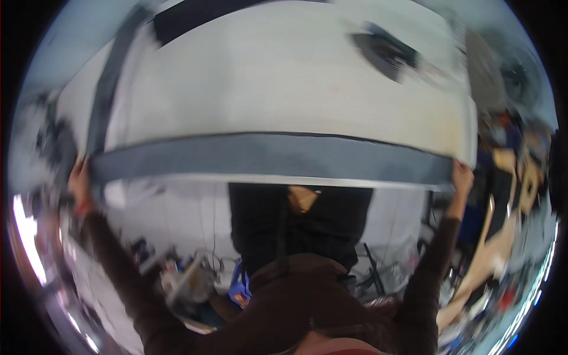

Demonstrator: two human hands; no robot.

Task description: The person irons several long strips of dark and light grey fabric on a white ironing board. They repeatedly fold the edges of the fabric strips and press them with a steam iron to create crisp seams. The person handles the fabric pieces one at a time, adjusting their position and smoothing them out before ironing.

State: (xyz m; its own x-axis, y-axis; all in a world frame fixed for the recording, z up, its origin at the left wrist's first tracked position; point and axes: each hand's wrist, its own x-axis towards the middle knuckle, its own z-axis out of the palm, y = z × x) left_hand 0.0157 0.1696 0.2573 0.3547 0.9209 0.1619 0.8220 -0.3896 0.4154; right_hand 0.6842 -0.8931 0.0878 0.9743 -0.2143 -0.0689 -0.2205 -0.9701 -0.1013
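Sleeves and trousers: a dark-brown long-sleeved top (307,296) and black trousers (260,219) are worn by the person, who is placed at the near edge.
Left hand: the left end of the strip is pinched by the left hand (81,179).
Right hand: the opposite end is pinched by the right hand (463,177).
Grey strip: a long, flat, grey fabric-like strip (272,157) is stretched between the hands along the table's near edge; whether the surface is touched cannot be told.
Table: a broad, pale, cloth-like top is shown by the table (284,83).
Left side: the table is bordered by a grey band (106,100); whether it is joined to the strip cannot be told.
Iron: a dark, pointed object, seemingly a clothes iron (387,53), is seen blurred, far right.
Far edge: a black band (207,19) is laid there.
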